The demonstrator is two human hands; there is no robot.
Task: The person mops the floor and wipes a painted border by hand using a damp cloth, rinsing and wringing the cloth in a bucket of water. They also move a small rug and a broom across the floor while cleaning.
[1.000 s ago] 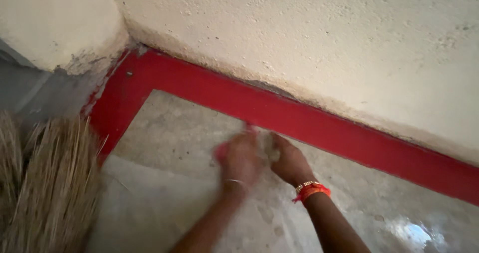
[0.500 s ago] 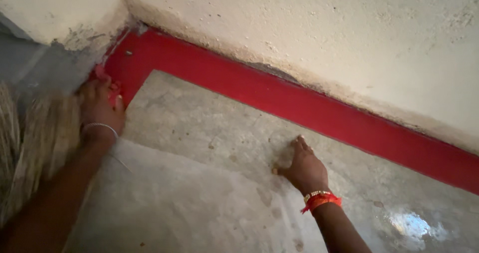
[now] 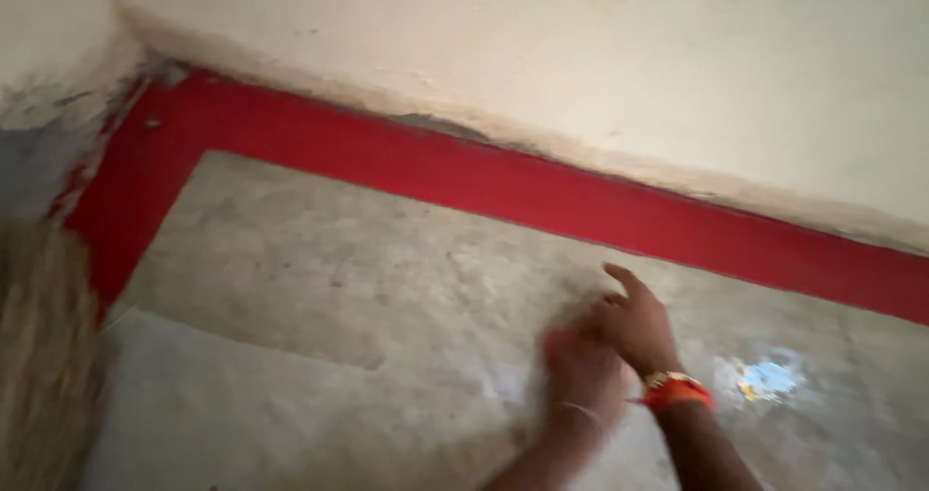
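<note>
2 bare hands rest close together on a grey stone floor [image 3: 319,288], near the right of the scene and just short of a red painted band [image 3: 503,186] that runs along the foot of a rough cream wall [image 3: 581,56]. The right hand [image 3: 634,322], with a red and gold bangle [image 3: 677,392] at the wrist, lies fingers spread with the index finger pointing toward the band. The left hand [image 3: 581,370] is blurred just beside it, so whether it grips anything cannot be told; a straw broom [image 3: 44,356] lies at the far left edge.
</note>
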